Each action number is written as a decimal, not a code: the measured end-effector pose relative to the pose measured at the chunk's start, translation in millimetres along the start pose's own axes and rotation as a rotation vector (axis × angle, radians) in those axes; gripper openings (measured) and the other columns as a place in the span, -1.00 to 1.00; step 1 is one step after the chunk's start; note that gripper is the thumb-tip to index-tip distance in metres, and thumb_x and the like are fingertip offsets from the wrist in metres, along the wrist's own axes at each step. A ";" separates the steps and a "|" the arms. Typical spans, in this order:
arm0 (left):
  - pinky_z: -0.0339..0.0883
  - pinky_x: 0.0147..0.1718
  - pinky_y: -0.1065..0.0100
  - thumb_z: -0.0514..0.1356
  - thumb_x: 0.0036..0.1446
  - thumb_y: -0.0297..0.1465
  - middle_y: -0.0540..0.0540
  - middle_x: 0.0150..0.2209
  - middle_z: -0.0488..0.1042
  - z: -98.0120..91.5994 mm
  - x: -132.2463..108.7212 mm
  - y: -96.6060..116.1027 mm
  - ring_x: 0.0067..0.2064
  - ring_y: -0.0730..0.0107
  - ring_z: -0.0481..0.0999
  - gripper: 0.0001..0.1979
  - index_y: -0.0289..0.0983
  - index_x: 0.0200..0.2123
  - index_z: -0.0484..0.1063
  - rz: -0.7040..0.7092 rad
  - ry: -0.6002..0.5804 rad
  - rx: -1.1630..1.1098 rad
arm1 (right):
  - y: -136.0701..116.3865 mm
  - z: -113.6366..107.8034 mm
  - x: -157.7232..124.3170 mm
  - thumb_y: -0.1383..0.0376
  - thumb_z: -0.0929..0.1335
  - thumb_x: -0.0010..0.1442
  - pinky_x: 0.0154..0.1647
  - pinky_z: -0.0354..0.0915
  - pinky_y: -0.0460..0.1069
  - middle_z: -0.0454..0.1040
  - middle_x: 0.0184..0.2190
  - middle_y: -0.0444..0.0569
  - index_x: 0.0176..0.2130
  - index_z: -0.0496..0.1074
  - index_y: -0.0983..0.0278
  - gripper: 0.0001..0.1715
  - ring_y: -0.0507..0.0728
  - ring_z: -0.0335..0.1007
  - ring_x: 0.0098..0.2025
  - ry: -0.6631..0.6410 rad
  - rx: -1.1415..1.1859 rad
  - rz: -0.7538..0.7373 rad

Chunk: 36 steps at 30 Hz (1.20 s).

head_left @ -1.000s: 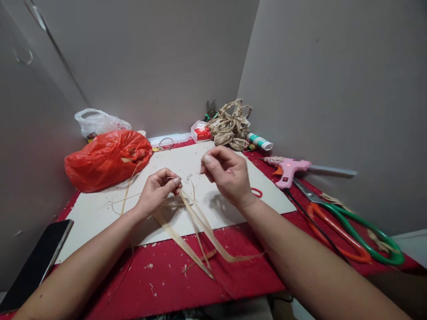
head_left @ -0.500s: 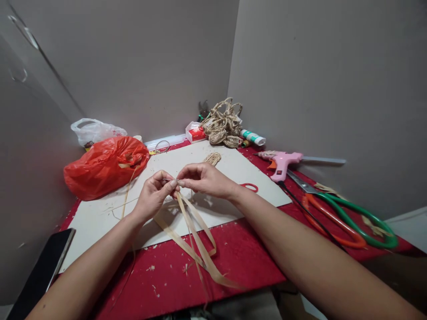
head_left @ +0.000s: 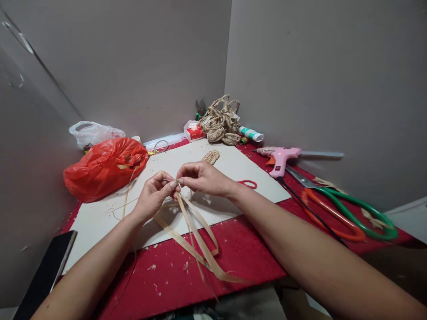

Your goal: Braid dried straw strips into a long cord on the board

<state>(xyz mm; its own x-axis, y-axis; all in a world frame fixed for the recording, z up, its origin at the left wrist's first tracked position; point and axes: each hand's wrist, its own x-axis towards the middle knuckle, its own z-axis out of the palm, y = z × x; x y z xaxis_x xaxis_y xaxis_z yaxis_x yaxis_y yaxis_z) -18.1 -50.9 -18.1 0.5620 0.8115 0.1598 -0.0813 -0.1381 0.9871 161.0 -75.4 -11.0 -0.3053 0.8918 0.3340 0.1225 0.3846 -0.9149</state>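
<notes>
Left hand [head_left: 155, 195] and right hand [head_left: 203, 178] meet above the board [head_left: 100, 218], the fingers of both closed in a narrow pinch on the upper ends of the strips [head_left: 196, 235]. The strips slope down across the board edge onto the table [head_left: 247, 253]. Bag [head_left: 105, 166] at left; glue gun [head_left: 282, 158] and scissors [head_left: 347, 209] at right.

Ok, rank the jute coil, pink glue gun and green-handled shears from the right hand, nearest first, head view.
1. jute coil, just behind the right hand, which pinches the straw strips.
2. pink glue gun, farther right.
3. green-handled shears, far right.
</notes>
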 end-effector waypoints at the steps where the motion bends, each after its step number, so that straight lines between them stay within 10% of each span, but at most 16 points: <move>1: 0.34 -0.46 0.46 0.25 0.02 -0.34 0.00 -0.49 0.48 -0.4 0.1 -0.1 -0.51 0.55 0.44 -0.80 -0.32 -0.39 0.30 -0.009 -0.003 -0.001 | 0.5 -0.2 0.3 0.38 0.29 0.05 -0.60 0.05 -0.15 0.26 -0.64 -0.23 -0.42 0.38 0.36 -0.92 -0.09 0.10 -0.62 0.004 0.004 0.014; 17: 0.27 -0.54 0.52 0.37 -0.19 -0.44 0.01 -0.53 0.47 -13.7 8.5 -0.8 -0.56 0.63 0.37 -0.78 -0.35 -0.52 0.35 -0.099 0.077 -0.081 | -6.7 0.4 -3.1 0.38 0.32 0.02 -0.53 0.09 -0.14 0.28 -0.59 -0.19 -0.44 0.39 0.38 -0.93 -0.09 0.14 -0.56 -0.017 -0.068 -0.002; 25: 0.33 -0.49 0.46 0.35 -0.16 -0.38 -0.03 -0.45 0.50 -3.3 2.9 4.9 -0.52 0.56 0.41 -0.78 -0.33 -0.51 0.37 0.046 0.067 0.155 | -5.7 5.0 -6.2 0.34 0.39 0.00 -0.74 -0.03 -0.17 0.43 -0.47 -0.14 0.17 0.07 0.31 -0.21 -0.11 0.13 -0.69 -0.156 0.284 0.427; 36: 0.33 -0.34 0.41 0.22 0.01 -0.46 -0.04 -0.41 0.48 -7.3 -1.3 -0.2 -0.39 0.48 0.45 -0.98 -0.27 -0.42 0.41 0.417 0.160 0.673 | 1.3 25.0 -2.0 0.49 0.25 0.05 -0.69 0.19 -0.18 0.39 -0.66 -0.22 -0.09 0.18 0.28 -0.61 -0.04 0.29 -0.67 0.019 0.371 0.302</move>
<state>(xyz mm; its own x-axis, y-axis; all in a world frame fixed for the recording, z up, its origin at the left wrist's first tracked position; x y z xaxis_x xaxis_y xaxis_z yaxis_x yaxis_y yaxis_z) -24.8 -47.7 -18.5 0.4661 0.6822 0.5633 0.2836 -0.7183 0.6353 138.2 -82.7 -18.5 -0.2905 0.9560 0.0415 -0.1434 -0.0006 -0.9897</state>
